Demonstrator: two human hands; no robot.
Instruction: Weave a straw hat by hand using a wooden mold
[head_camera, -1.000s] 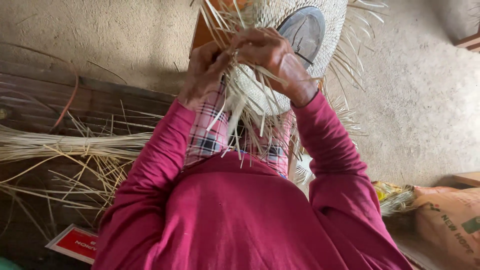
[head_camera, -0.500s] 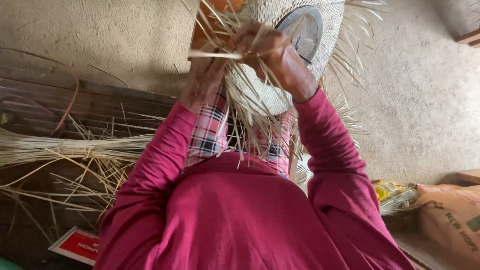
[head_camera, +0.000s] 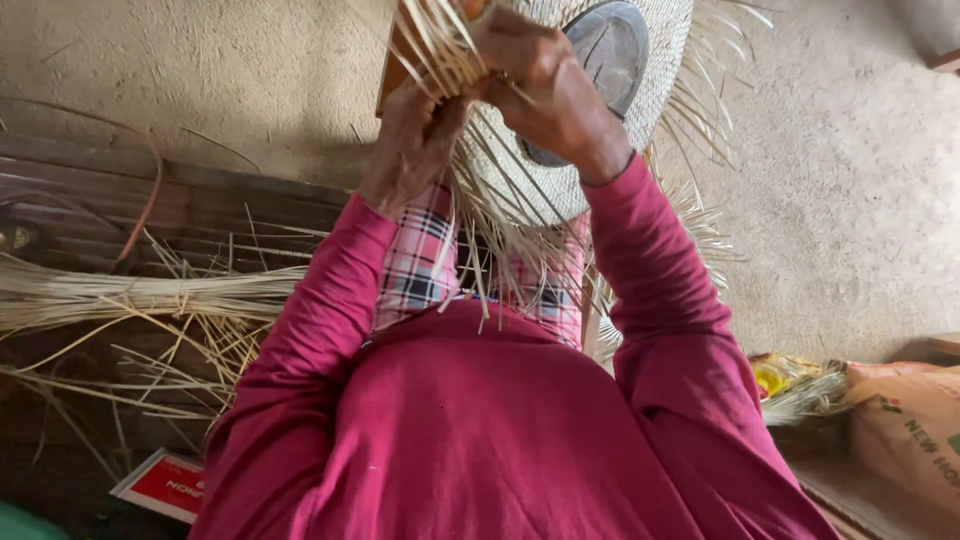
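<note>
Head view: a bundle of straw strips (head_camera: 120, 295) lies at left of frame. Upper centre, the left hand (head_camera: 415, 140) fingers pinch loose strands (head_camera: 440, 45) of the woven straw piece (head_camera: 520, 190). The right hand (head_camera: 545, 85) fingers grip the same strands, top centre.

view: single head camera, worn by the person
facing: steeply down past the magenta sleeves (head_camera: 330, 330) to the concrete floor (head_camera: 850, 200)
nearness: very close; the chest fills the lower frame, and the woven straw piece (head_camera: 560, 150) lies just beyond it
edges: loose straw bundle (head_camera: 120, 295) left of the woven straw piece, sack (head_camera: 905, 430) lower right of it
shared: no second view
</note>
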